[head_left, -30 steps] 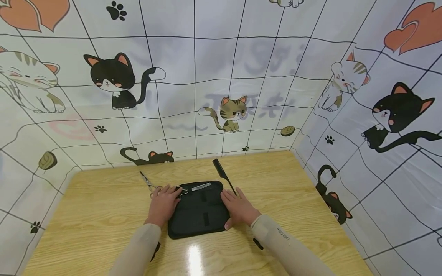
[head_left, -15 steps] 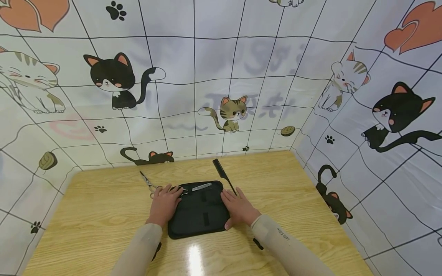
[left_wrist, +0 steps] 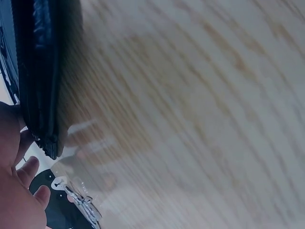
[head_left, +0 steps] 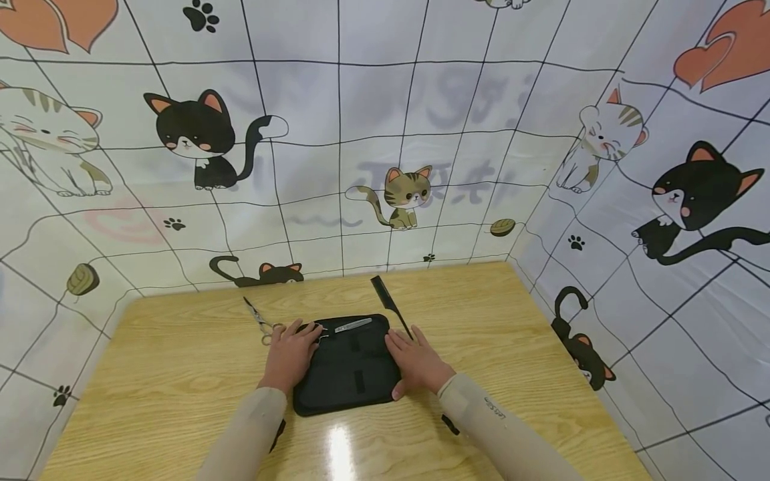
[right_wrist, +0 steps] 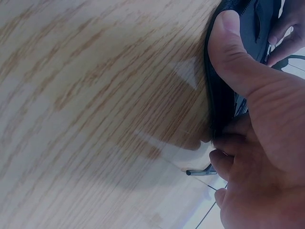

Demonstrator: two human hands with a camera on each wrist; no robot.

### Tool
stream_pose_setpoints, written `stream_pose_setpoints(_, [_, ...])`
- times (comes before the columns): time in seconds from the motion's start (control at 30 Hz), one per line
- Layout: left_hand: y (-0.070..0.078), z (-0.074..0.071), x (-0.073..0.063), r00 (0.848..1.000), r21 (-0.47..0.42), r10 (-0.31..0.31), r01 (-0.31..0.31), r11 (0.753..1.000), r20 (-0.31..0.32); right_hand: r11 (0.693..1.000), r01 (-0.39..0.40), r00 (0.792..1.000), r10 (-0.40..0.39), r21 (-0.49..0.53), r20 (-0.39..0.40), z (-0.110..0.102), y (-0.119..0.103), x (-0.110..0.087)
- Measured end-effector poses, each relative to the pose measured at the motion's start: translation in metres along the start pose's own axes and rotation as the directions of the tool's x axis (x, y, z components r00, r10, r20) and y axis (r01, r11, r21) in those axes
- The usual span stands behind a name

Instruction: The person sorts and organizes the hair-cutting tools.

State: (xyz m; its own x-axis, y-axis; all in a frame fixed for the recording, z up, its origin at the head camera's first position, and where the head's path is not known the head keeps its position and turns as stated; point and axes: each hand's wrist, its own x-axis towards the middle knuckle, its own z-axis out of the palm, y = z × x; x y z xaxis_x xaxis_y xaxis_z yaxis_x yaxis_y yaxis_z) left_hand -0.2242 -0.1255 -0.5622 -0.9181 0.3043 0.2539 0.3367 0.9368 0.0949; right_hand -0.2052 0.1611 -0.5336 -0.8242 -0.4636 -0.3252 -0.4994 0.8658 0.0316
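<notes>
A black zip case point(head_left: 344, 381) lies flat on the table. On its far part is a pair of silver scissors point(head_left: 353, 325), its handle end partly hidden by my left hand point(head_left: 293, 354). That hand rests on the case's far left corner, fingers stretched over the handles. My right hand point(head_left: 418, 364) rests along the right edge; the right wrist view shows its thumb point(right_wrist: 228, 43) lying over the case's rim. Other scissors point(head_left: 260, 321) lie on the table beyond my left fingers, blades pointing away. Just past my right fingertips is a black tail comb point(head_left: 385, 294).
The wood-grain table point(head_left: 180, 387) ends at a cloth backdrop point(head_left: 337, 133) printed with cats and grid lines, which also stands along both sides. Light glares off the tabletop near the front.
My left hand has slid slightly right over the case, and the scissors on it have shifted slightly right too. The right hand, comb and case look unmoved.
</notes>
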Motion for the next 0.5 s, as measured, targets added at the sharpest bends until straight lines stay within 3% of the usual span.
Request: stream_pose_setpoints(0.5, [0.0028,0.0059,0.0022,1.0,-0.063,-0.025,0.026,0.998,0.008,1.0,0.008,1.0,-0.008,0.01,-0.005,-0.0005,-0.0007,0.0001])
